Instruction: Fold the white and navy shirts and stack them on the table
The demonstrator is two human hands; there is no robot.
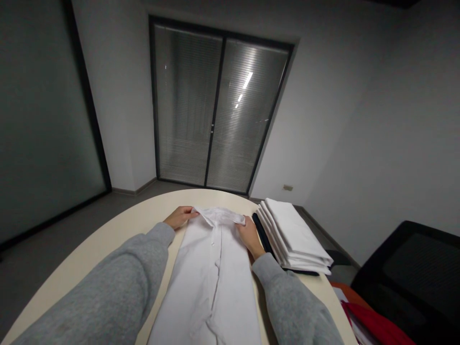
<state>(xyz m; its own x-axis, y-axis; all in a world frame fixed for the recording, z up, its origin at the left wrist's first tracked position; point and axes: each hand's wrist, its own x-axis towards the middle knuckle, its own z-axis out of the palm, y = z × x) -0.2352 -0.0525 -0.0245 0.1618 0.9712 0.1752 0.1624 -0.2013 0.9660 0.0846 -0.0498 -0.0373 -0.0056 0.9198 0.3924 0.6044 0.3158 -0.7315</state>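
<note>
Pinching the collar [223,214] of the white shirt [196,268] near the table [138,215]'s far edge, left hand [180,217] on one end and right hand [248,235] on the other, I am guessing soft, even pulling suits its wrinkly front best.

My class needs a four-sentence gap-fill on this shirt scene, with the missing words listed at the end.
1. The shirt on the table is coloured ____.
2. The left hand and right hand hold the two sides of the shirt's ____.
3. The folded stack lies nearer the ____ hand.
4. The person's sleeves are coloured ____.

Missing words: white; collar; right; grey.
</note>
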